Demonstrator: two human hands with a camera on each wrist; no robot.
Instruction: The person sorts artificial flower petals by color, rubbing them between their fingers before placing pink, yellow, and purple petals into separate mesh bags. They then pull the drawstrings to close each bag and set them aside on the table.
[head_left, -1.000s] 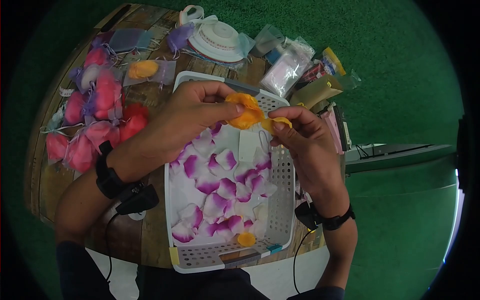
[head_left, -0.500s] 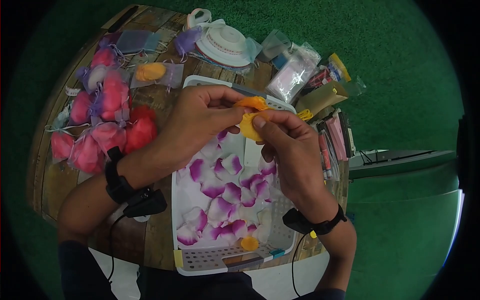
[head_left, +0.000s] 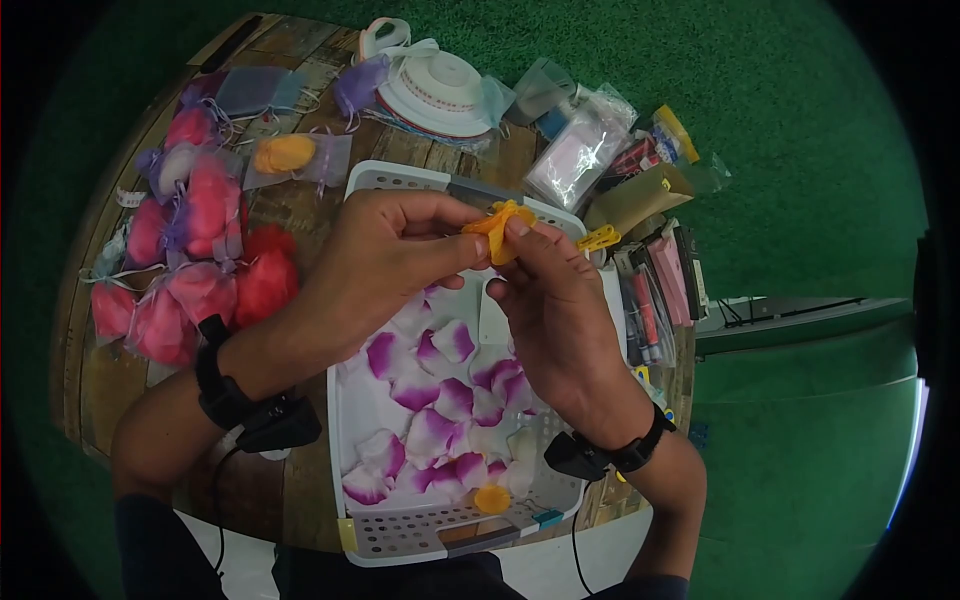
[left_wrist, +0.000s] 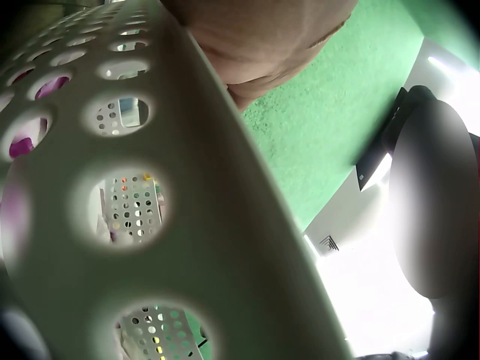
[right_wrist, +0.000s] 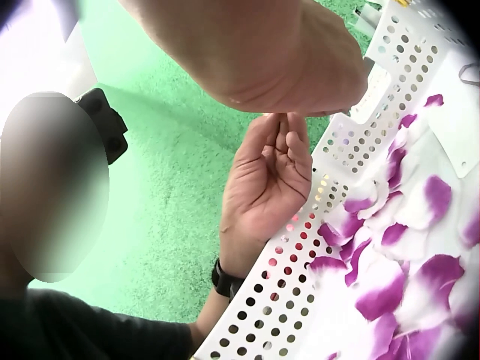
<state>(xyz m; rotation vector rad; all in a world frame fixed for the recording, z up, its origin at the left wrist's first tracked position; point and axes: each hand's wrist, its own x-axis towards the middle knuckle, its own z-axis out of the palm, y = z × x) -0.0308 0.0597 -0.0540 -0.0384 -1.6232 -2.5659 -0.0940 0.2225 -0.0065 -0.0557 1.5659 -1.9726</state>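
Note:
Orange-yellow petals (head_left: 503, 222) are bunched between both hands above the far part of a white basket (head_left: 338, 400). The left hand (head_left: 385, 250) pinches their left side between thumb and fingers; the right hand (head_left: 555, 320) pinches the right side, its thumb on top. White and purple petals (head_left: 430, 435) lie spread in the basket, with one small orange piece (head_left: 491, 499) near its front end. In the right wrist view the left hand (right_wrist: 266, 180) shows its palm beyond the basket wall (right_wrist: 277, 300), and its fingertips are hidden behind the right hand (right_wrist: 262, 60).
Mesh pouches with pink filling (head_left: 210, 200) crowd the table's left side. Ribbon rolls (head_left: 440, 90) lie at the back, clear plastic packets (head_left: 580, 150) at the back right. A yellow clip (head_left: 600, 238) and boxes (head_left: 672, 270) stand right of the basket.
The right hand has moved left, up against the left hand. The yellow petal it held apart a second ago is now bunched with the orange ones. The view has shifted slightly.

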